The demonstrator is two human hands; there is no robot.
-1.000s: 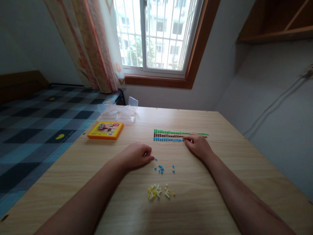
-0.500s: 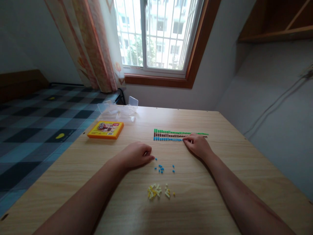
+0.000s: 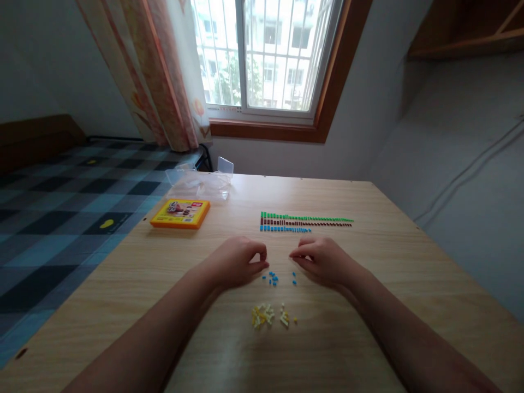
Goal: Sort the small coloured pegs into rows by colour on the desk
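My left hand rests on the table with thumb and index finger pinched; whatever is between the tips is too small to make out. Just below those fingertips lies a loose group of small blue bricks, with a couple more blue bricks to the right. My right hand hovers over the table, thumb and index slightly apart, and no brick shows between them. Beyond it runs a row of blue bricks, shorter than the brown row and green row behind it.
Nearer to me is a pile of yellow and cream bricks, with a few more beside it. An orange-yellow box lies at the left, and clear plastic packaging stands behind it. A checked bed adjoins the table's left edge.
My right hand has moved from the blue row's right end back toward me and left. The single blue brick at my left fingertips no longer shows. The camera view has shifted slightly.
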